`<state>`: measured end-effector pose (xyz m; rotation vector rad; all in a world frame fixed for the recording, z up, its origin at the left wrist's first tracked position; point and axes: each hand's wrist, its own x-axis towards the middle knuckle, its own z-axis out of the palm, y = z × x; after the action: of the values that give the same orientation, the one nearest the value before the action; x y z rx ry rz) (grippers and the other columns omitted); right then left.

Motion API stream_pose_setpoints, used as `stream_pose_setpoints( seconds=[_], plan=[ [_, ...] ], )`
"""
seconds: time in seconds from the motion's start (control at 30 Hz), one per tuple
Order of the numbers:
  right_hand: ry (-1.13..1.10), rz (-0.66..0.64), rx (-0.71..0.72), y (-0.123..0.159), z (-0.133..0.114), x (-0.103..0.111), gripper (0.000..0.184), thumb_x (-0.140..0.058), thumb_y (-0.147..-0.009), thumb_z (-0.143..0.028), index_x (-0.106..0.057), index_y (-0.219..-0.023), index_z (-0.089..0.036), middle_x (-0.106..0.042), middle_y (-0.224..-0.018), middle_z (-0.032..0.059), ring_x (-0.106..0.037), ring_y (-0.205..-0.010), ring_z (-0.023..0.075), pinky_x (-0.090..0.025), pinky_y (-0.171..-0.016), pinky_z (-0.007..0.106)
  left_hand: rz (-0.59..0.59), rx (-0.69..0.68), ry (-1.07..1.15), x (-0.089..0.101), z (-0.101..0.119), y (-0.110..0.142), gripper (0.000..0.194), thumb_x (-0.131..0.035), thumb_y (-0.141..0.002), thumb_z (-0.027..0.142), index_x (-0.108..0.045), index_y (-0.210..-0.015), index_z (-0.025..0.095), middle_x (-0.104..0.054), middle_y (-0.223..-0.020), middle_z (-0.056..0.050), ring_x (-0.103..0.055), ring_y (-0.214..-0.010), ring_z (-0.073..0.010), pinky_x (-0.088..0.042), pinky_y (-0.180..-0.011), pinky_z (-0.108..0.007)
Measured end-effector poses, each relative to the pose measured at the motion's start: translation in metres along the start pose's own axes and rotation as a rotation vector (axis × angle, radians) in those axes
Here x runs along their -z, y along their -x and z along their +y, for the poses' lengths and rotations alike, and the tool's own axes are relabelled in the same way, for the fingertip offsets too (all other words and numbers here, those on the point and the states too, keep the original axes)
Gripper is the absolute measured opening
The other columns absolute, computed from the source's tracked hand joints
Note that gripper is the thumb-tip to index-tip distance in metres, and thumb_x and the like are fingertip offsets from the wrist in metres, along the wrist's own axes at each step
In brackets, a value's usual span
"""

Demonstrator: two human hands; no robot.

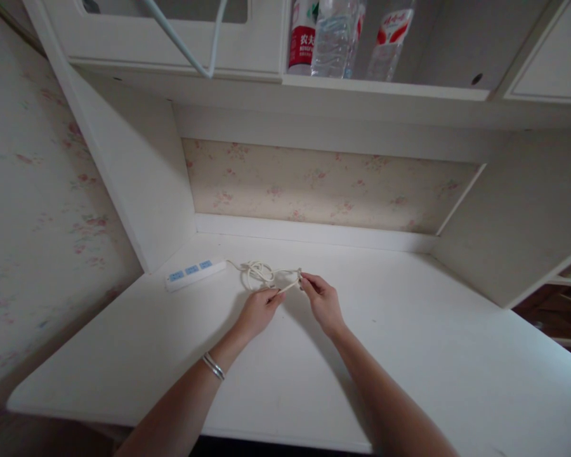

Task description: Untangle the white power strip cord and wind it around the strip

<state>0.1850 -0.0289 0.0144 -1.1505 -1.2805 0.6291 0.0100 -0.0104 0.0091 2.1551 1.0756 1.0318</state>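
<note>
A white power strip with blue sockets lies at the back left of the white desk. Its white cord is bunched in loops just to its right. My left hand pinches a stretch of the cord near the bundle's front. A silver bracelet circles that wrist. My right hand pinches the cord's end at the right side of the bundle. Both hands are closed on the cord, a short length of it stretched between them.
A shelf above holds three plastic water bottles. A white hanger hangs at top left. Floral wallpaper backs the desk niche, with white side panels left and right. A wooden shelf shows at far right.
</note>
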Motion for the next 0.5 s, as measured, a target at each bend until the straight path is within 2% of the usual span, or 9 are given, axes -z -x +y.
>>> stream_pose_setpoints(
  seconds=[0.17, 0.3, 0.4, 0.5],
  plan=[
    [0.162, -0.042, 0.165, 0.003, -0.005, 0.0, 0.024, -0.055, -0.083, -0.036, -0.068, -0.096, -0.022, -0.066, -0.091, 0.0056, -0.059, -0.08, 0.0164, -0.048, -0.075, 0.031, 0.002, 0.068, -0.103, 0.001, 0.004, 0.001, 0.042, -0.038, -0.088, 0.045, -0.061, -0.067, 0.017, -0.055, -0.058, 0.001, -0.048, -0.057, -0.0114, -0.029, -0.055, -0.021],
    [0.284, -0.116, 0.325, 0.011, -0.012, -0.008, 0.024, -0.055, -0.084, -0.028, -0.066, -0.104, -0.024, -0.064, -0.089, 0.0056, -0.058, -0.077, 0.0153, -0.049, -0.073, 0.03, 0.02, 0.134, -0.127, 0.002, 0.007, 0.002, 0.047, -0.035, -0.088, 0.05, -0.064, -0.069, 0.018, -0.056, -0.057, 0.001, -0.048, -0.056, -0.0121, -0.029, -0.054, -0.022],
    [0.339, -0.161, 0.419, 0.018, -0.015, -0.014, 0.026, -0.05, -0.086, -0.022, -0.066, -0.107, -0.025, -0.064, -0.093, 0.0066, -0.058, -0.085, 0.0164, -0.049, -0.077, 0.03, -0.01, 0.156, -0.031, 0.001, 0.009, 0.001, 0.044, -0.035, -0.088, 0.046, -0.066, -0.075, 0.017, -0.062, -0.065, -0.001, -0.053, -0.062, -0.0142, -0.035, -0.059, -0.023],
    [0.349, -0.22, 0.467, 0.023, -0.017, -0.02, 0.031, -0.046, -0.087, -0.017, -0.063, -0.112, -0.026, -0.064, -0.1, 0.0073, -0.057, -0.094, 0.0171, -0.047, -0.085, 0.032, -0.01, 0.151, 0.182, 0.0, 0.01, -0.001, 0.04, -0.033, -0.088, 0.041, -0.065, -0.084, 0.017, -0.067, -0.084, -0.004, -0.057, -0.078, -0.0167, -0.04, -0.071, -0.025]
  ],
)
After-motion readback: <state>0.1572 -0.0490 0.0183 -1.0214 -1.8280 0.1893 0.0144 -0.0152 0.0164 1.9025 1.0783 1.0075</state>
